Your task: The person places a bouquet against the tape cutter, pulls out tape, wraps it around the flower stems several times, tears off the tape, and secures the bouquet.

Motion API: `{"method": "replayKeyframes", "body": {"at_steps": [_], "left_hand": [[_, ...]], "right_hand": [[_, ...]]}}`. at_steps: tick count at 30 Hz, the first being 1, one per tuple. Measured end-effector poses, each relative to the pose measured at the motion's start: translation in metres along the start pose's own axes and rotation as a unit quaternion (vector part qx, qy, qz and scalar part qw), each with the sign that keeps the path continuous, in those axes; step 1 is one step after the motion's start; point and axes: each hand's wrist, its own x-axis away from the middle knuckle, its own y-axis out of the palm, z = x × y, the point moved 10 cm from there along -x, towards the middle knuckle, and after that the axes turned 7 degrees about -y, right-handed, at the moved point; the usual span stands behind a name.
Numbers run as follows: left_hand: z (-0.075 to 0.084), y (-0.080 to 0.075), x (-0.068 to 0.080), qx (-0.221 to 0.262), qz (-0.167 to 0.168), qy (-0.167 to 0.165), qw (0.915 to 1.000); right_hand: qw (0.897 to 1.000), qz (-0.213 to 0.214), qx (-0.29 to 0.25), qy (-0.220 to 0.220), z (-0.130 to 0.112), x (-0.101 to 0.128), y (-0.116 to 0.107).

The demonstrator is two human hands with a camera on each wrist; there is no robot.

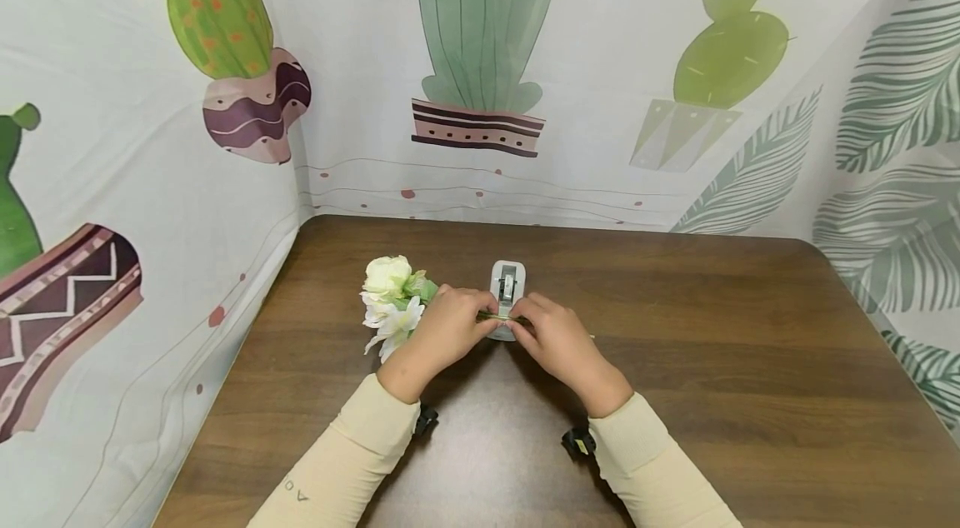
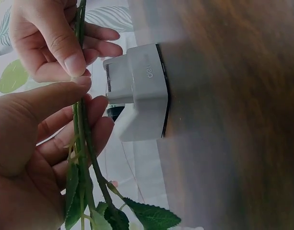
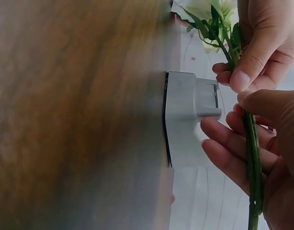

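Both my grips pinch the flower stems [image 1: 495, 316] at frame centre, my left hand [image 1: 442, 332] and right hand [image 1: 558, 341] just above the white dispenser [image 1: 507, 285]; I should keep the stems bunched and level.

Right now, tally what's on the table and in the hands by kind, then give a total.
Bunch of artificial flowers, stems held in both hands: 1
White tape dispenser on the table: 1
Hands, left hand and right hand: 2
Total: 4
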Motion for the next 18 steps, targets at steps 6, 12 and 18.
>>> {"method": "replayKeyframes", "body": {"at_steps": [6,12,18], "left_hand": [[0.0022,-0.0009,-0.0011,0.001,0.007,0.011,0.9999],[0.0031,0.0003,-0.0009,0.010,0.006,0.014,0.9998],[0.0014,0.0018,0.0000,0.024,-0.001,0.005,0.9997]], "right_hand": [[1.000,0.003,-0.002,-0.004,0.0007,-0.0004,-0.0018],[1.000,-0.002,-0.012,0.002,0.0019,0.0001,-0.0028],[1.000,-0.001,-0.007,0.006,0.0018,0.0002,-0.0040]]}}
